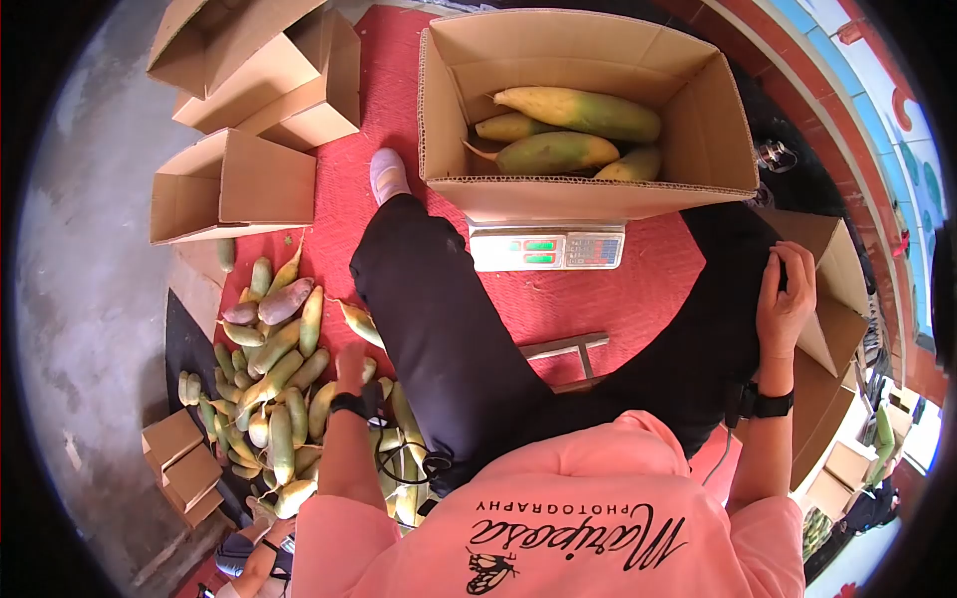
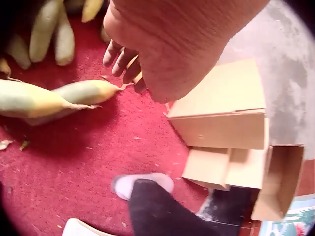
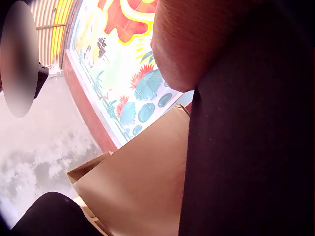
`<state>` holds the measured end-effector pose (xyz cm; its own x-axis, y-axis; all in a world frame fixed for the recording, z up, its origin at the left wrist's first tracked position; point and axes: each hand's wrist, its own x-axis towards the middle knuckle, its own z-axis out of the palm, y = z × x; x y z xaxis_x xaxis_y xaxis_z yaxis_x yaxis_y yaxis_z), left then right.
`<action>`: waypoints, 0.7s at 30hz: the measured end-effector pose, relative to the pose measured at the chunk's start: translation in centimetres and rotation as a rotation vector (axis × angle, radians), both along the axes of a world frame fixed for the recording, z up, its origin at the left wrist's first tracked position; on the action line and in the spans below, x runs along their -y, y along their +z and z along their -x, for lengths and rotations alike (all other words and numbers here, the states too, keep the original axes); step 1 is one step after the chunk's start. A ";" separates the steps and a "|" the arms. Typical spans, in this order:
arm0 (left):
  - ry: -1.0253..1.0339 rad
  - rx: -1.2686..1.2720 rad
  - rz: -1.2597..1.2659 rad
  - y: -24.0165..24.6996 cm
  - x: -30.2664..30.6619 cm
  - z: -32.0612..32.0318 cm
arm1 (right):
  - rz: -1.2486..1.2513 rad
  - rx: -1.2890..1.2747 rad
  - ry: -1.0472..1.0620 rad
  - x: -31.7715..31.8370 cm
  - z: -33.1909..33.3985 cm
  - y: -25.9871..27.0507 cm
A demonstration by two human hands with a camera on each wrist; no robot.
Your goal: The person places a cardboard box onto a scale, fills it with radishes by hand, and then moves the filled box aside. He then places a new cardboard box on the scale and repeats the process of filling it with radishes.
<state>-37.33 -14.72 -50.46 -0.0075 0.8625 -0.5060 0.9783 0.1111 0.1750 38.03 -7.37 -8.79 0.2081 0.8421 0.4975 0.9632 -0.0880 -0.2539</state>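
Observation:
My left hand point(image 1: 351, 369) hangs low beside my left leg, over the right edge of a pile of long green radishes point(image 1: 282, 439). In the left wrist view its fingers point(image 2: 118, 64) are loosely bent, with a bit of yellow showing behind them. My right hand point(image 1: 786, 299) rests on my right knee, fingers relaxed and holding nothing. A large cardboard box point(image 1: 588, 199) stands on a digital scale point(image 1: 546, 247) between my feet. Several radishes point(image 1: 578, 112) with yellow tips lie inside it.
Open cardboard boxes point(image 1: 267, 179) stand at the far left, and another box point(image 1: 832, 289) is beside my right knee. Smaller cartons point(image 1: 184, 468) sit left of the pile. A red carpet point(image 1: 369, 60) covers the floor. Another person's arm point(image 1: 261, 568) shows at the bottom left.

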 end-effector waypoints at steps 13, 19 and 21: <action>0.413 0.273 -0.021 4.8 -6.4 -17.7 | 0.077 0.053 -0.017 -0.8 1.4 1.0; 0.296 0.325 -0.170 3.9 -5.8 -16.4 | 0.043 0.072 -0.038 -1.2 1.2 1.1; 0.261 0.324 -0.222 3.3 -3.2 -14.2 | 0.040 0.067 -0.046 -1.2 1.3 1.3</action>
